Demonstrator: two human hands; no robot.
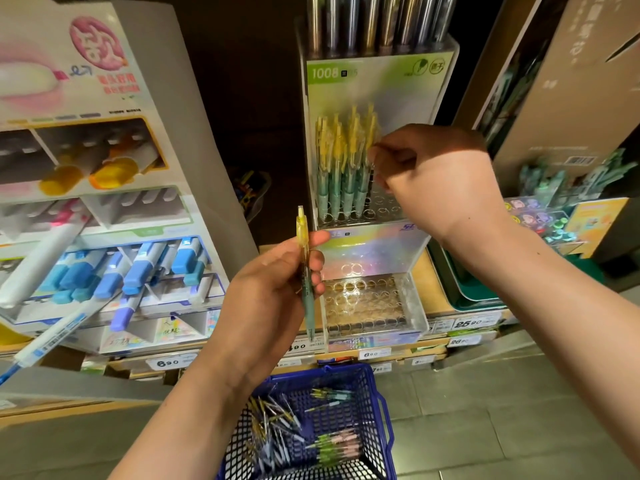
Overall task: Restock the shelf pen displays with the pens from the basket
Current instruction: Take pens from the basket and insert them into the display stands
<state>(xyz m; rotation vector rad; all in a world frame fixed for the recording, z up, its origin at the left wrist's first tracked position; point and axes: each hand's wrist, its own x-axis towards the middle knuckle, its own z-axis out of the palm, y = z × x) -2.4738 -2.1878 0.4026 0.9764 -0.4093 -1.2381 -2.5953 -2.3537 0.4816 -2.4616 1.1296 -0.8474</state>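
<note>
My left hand (273,285) grips a yellow-topped pen (302,230) upright below the pen display (374,81), while my right hand (436,181) pinches a racked pen (372,131) there.

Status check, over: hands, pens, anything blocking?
Left hand grips spare pen, upright. Right hand pinches a pen top in upper rack. Lower rack unfilled, basket holds more. Nothing blocking.

At centre frame the left hand (273,275) gripped a pen (301,226) upright. Upper right, the right hand (436,181) curled against the rack's (401,109) pens (343,161). The basket (346,371) sat bottom centre.
</note>
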